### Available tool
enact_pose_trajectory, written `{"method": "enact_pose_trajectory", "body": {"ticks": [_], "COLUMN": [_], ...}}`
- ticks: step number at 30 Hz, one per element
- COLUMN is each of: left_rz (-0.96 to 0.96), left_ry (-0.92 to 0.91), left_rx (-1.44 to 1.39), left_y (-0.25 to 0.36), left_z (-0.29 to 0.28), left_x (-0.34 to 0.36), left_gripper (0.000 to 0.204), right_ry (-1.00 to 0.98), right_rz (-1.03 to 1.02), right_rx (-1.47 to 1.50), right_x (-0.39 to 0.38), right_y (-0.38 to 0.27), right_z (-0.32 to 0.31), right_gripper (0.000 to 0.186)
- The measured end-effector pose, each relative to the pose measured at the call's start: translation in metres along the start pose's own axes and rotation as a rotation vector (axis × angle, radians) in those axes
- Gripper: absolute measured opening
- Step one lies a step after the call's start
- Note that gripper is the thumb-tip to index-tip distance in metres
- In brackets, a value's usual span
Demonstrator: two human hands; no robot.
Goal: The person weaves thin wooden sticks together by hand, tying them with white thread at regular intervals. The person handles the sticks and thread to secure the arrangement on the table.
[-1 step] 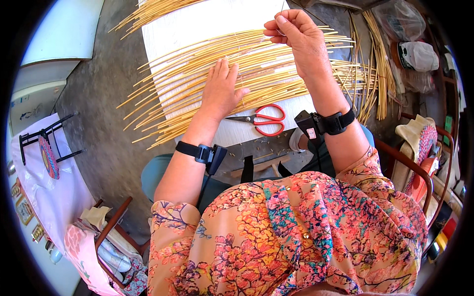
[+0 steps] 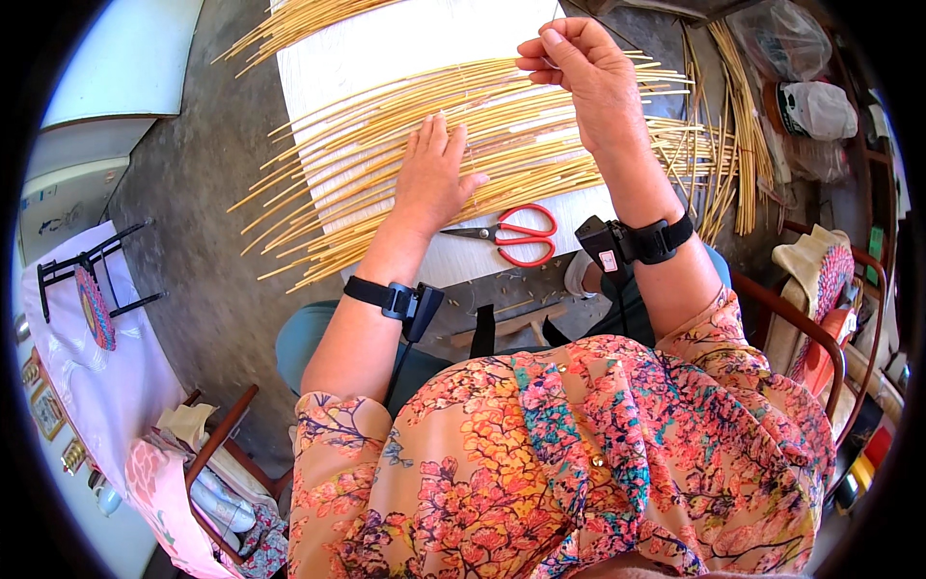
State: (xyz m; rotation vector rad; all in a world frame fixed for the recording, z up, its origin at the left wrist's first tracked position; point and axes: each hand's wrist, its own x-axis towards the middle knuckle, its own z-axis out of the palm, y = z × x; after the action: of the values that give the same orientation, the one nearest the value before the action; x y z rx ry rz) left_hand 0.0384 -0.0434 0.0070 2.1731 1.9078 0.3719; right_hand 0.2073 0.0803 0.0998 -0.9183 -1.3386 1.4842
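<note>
A wide layer of thin yellow stalks (image 2: 357, 159) lies across a white board (image 2: 424, 39), with a fine thread running over them near the middle. My left hand (image 2: 434, 179) rests palm down on the stalks, fingers stretched out, holding nothing. Above the far right part of the layer, my right hand (image 2: 588, 72) is raised in a pinch. A thin dark sliver like a needle (image 2: 557, 11) sticks up from its fingertips; most of it is hidden. Scissors (image 2: 526, 235) with red handles lie at the board's near edge, blades partly apart and pointing left.
Another bundle of stalks (image 2: 299, 27) lies at the far left. Longer loose stalks (image 2: 741, 125) are on the floor at right, near plastic bags (image 2: 818, 108). Wooden chairs stand on both sides of me. A table with a white cloth (image 2: 121, 357) is at left.
</note>
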Motion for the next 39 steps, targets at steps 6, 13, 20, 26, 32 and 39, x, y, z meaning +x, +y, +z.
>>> {"method": "enact_pose_trajectory", "body": {"ticks": [6, 13, 20, 26, 32, 39], "left_rz": [-0.003, -0.011, -0.027, -0.021, -0.014, -0.029], "left_ry": [-0.038, -0.011, 0.037, -0.011, -0.040, -0.032], "left_rx": [0.047, 0.062, -0.057, -0.004, 0.037, -0.010], "left_y": [0.001, 0.005, 0.001, -0.002, -0.001, -0.002], "left_z": [0.004, 0.005, 0.004, 0.005, 0.001, 0.001], "left_x": [0.000, -0.002, -0.001, 0.001, -0.001, 0.001], "left_gripper": [0.073, 0.072, 0.071, 0.074, 0.075, 0.075], "right_ry": [0.234, 0.231, 0.224, 0.256, 0.236, -0.035], "right_rz": [-0.022, -0.065, -0.087, -0.114, -0.192, -0.272], "right_rx": [0.092, 0.101, 0.050, 0.041, 0.061, 0.052], "right_x": [0.006, 0.003, 0.003, 0.000, -0.009, -0.012], "right_y": [-0.025, -0.046, -0.041, -0.046, -0.051, -0.039], "right_z": [-0.002, 0.000, -0.004, -0.002, 0.006, -0.006], "right_gripper": [0.009, 0.009, 0.009, 0.008, 0.007, 0.011]}}
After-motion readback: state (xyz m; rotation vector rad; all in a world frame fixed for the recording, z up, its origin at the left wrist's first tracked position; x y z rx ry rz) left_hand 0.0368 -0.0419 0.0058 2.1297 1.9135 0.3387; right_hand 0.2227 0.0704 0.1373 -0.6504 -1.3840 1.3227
